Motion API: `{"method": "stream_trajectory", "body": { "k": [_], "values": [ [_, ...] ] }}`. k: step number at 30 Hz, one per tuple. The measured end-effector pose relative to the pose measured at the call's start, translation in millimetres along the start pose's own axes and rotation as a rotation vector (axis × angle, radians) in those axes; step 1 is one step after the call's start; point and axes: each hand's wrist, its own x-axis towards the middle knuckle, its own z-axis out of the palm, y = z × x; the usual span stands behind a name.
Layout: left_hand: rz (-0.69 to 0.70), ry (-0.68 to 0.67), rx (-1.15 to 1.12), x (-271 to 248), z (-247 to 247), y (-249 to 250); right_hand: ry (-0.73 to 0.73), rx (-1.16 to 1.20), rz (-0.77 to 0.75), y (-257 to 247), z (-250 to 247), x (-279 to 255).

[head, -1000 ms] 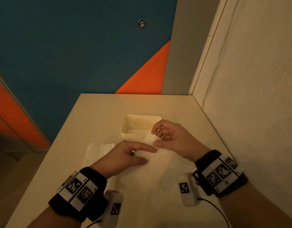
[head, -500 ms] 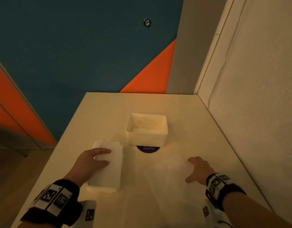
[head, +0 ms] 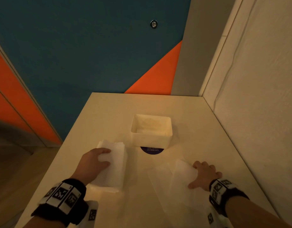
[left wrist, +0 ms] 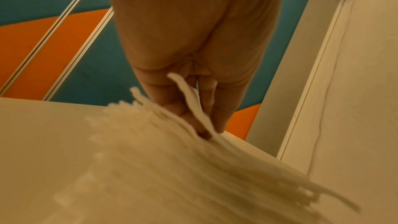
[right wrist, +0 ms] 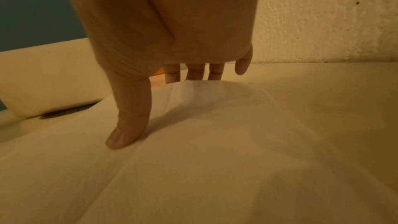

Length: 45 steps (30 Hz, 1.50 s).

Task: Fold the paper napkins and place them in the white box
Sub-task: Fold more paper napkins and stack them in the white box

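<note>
The white box (head: 151, 141) stands mid-table with folded napkins inside. Left of it lies a stack of white paper napkins (head: 116, 171). My left hand (head: 107, 157) grips the stack's left side; in the left wrist view its fingers (left wrist: 187, 117) pinch a few lifted sheets (left wrist: 189, 96) off the top. On the right, one unfolded napkin (head: 168, 185) lies flat. My right hand (head: 204, 174) rests on that napkin's right edge. Its thumb (right wrist: 127, 125) presses the paper, and its straight fingers (right wrist: 193, 72) touch the slightly raised far edge.
A round purple sticker (head: 152, 150) shows from under the box's near side. A textured wall (head: 257, 112) runs along the table's right edge, and a blue and orange wall (head: 92, 55) stands behind. The table's left edge (head: 59, 153) drops off beside the stack.
A second ago both hands held a napkin at the box. They drew back apart, left to the stack, right to the flat napkin. In the last half second they barely moved.
</note>
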Motion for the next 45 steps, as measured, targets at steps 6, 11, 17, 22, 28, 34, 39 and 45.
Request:
{"method": "stream_trajectory", "body": {
  "k": [6,11,17,22,28,34,39,45],
  "values": [
    [0.005,0.016,0.063,4.8,-0.8,-2.2,-0.006,-0.021,0.003,1.5,0.9,-2.0],
    [0.006,0.003,0.212,8.6,1.2,-5.1,0.032,-0.043,-0.01,1.1,-2.4,-6.6],
    [0.012,0.102,0.439,2.2,5.9,9.2,0.118,0.289,-0.22,-2.7,-36.5,-14.0],
    [0.218,0.061,0.259,3.4,16.2,39.5,0.376,0.635,-0.399,-29.6,-75.5,-35.7],
    [0.128,-0.466,-0.242,-8.9,31.4,87.4,0.328,1.241,-0.551,-70.2,-100.0,-71.7],
    [0.06,-0.47,-0.805,-15.7,39.6,100.6,0.292,1.462,-0.497,-86.2,-94.6,-86.8],
    [0.111,-0.329,-0.876,-14.3,43.9,103.2,0.116,1.53,-0.494,-80.1,-86.0,-87.7],
    [0.217,-0.313,-0.85,-9.5,36.6,107.2,0.023,1.527,-0.51,-71.1,-80.7,-83.5]
  ]
}}
